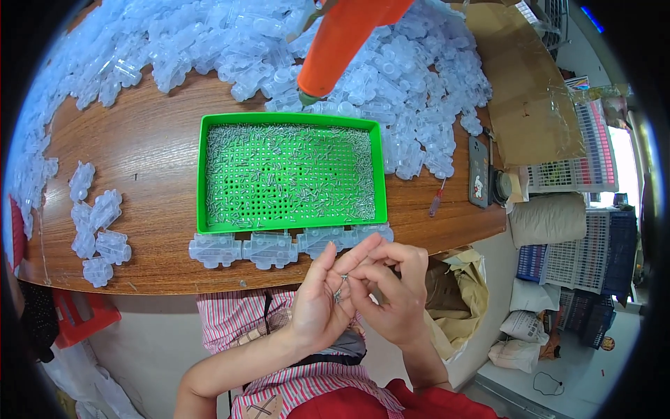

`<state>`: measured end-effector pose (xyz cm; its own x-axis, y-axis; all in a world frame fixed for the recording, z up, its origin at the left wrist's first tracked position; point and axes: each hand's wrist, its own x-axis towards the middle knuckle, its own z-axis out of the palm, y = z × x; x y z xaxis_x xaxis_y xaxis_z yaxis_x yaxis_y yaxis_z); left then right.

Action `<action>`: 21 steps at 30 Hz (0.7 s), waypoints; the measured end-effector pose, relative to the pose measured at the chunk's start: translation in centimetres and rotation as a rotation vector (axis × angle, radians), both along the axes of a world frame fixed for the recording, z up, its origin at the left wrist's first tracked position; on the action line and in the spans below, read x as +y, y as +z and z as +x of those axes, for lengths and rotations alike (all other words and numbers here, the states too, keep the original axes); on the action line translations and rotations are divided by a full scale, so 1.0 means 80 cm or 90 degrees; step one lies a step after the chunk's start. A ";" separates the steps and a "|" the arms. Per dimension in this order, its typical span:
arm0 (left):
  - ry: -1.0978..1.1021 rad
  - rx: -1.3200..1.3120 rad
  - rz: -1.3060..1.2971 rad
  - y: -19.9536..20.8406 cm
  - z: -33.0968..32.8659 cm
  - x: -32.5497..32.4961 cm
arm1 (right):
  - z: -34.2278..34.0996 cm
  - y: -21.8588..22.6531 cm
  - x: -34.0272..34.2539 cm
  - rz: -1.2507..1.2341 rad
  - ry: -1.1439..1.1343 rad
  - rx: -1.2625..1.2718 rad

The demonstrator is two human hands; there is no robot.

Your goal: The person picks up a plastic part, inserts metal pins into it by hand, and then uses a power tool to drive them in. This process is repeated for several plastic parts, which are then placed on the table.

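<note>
My left hand [317, 304] is cupped palm up in front of the table edge, with a few small silver screws [340, 292] lying in it. Over that palm, my right hand [398, 297] pinches thumb and forefinger together at the screws; its fingertips partly cover what they grip. Just beyond both hands is a green perforated tray [200, 174] with many screws scattered inside. A row of clear plastic housings [269, 250] lies along the tray's near side, its right end partly behind my fingers. Above the tray's far edge hangs an orange power screwdriver [331, 56], tip down.
Heaped clear plastic housings [174, 52] cover the far side of the wooden table [153, 188]. A smaller group [98, 216] lies at left. On the right are a small screwdriver [436, 201], a phone [478, 173] and a cardboard sheet [527, 91]. A paper-lined bin [464, 300] stands below.
</note>
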<state>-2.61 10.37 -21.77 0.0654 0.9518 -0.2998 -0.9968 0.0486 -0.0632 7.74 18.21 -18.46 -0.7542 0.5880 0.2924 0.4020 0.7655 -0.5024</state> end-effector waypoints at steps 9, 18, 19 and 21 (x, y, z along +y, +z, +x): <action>0.065 0.049 -0.181 0.009 -0.016 -0.012 | 0.022 -0.028 0.038 -0.205 -0.132 0.187; 0.074 0.064 -0.217 -0.007 -0.025 -0.032 | 0.014 -0.068 0.037 -0.160 -0.063 0.205; 0.077 0.058 -0.217 -0.008 -0.025 -0.033 | 0.013 -0.068 0.039 -0.161 -0.063 0.205; 0.081 0.053 -0.218 -0.008 -0.026 -0.033 | 0.009 -0.063 0.043 -0.008 0.005 0.136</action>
<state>-4.65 7.75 -22.38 -0.0846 0.7943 -0.6016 -0.9960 -0.0857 0.0269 8.48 21.67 -23.53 -0.6809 0.5863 0.4388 0.2791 0.7617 -0.5847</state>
